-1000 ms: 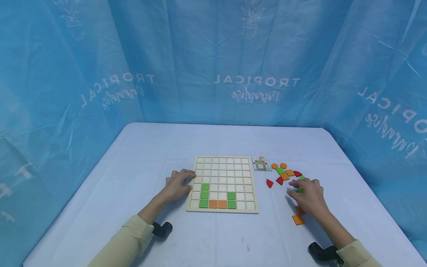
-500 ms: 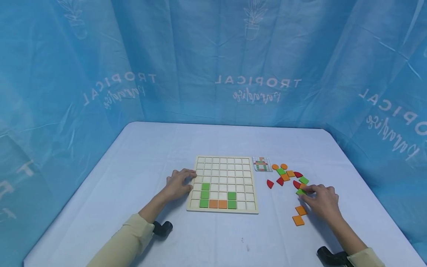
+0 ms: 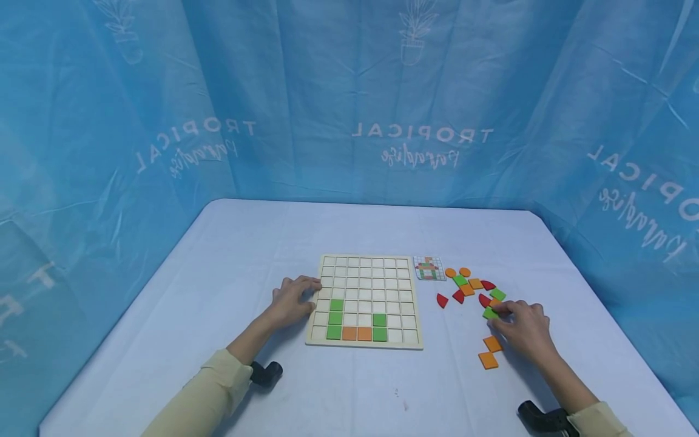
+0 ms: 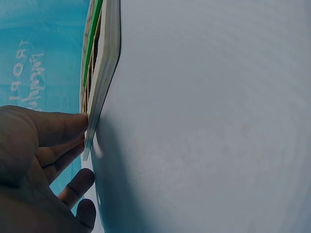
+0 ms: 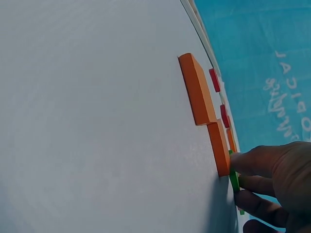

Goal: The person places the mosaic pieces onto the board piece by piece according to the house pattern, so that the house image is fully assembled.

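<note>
In the head view a wooden grid board (image 3: 358,291) lies on the table, with green and orange square tiles set in its lower cells. My left hand (image 3: 289,302) rests against the board's left edge, thumb and fingers spread along it. The left wrist view shows the thumb touching the board's side (image 4: 104,68). At the right, my right hand (image 3: 525,328) pinches a green square tile (image 3: 489,313) between thumb and fingers. That tile (image 5: 234,180) is partly hidden by the fingers in the right wrist view. An orange piece and a red quarter-circle tile (image 3: 483,300) lie close by.
A small pattern card (image 3: 429,268) sits beside the board's top right corner. Several loose tiles, among them an orange round tile (image 3: 465,272) and a red quarter-circle (image 3: 442,300), are scattered right of it. Nearer me lie two orange square tiles (image 3: 488,360). Blue curtains (image 3: 349,121) surround the table.
My right hand has moved right from above the loose tiles and come down onto the green tile. That tile has since shifted slightly left. The left hand has stayed at the board.
</note>
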Demonstrator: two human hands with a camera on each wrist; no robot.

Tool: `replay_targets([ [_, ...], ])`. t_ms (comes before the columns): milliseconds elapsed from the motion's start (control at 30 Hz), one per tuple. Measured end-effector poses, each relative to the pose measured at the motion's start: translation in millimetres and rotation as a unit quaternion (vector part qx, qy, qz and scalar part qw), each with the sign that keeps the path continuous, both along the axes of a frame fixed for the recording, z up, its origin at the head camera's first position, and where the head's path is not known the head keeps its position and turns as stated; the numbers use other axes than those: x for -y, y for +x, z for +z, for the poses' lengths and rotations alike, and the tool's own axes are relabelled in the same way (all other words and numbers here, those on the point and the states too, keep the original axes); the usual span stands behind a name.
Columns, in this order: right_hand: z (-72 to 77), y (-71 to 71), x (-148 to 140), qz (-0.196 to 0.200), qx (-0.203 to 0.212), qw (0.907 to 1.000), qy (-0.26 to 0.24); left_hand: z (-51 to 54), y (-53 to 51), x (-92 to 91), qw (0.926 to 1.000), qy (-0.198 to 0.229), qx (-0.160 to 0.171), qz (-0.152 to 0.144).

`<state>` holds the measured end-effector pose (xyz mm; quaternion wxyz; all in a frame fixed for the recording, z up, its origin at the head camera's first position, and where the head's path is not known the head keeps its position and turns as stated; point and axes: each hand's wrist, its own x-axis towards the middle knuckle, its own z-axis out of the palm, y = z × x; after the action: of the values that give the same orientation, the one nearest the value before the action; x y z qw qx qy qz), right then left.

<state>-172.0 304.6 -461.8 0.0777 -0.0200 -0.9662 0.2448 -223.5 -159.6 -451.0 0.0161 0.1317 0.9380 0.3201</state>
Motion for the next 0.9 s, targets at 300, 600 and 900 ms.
replay_targets([
  [300,1.8,-2.7,0,0.002,0.003,1.0000,0.002,0.1,-0.5,-0.9,1.0000,-0.006,-0.001,0.007],
  [600,0.9,-3.2,0,0.002,0.004,1.0000,0.003,-1.5,-1.1,-1.7,0.9999,-0.005,0.007,0.013],
  [900,11.9,-7.7,30,0.035,-0.016,0.9987,-0.034,-1.0,-0.8,-2.0,0.9999,0.002,0.011,0.013],
])
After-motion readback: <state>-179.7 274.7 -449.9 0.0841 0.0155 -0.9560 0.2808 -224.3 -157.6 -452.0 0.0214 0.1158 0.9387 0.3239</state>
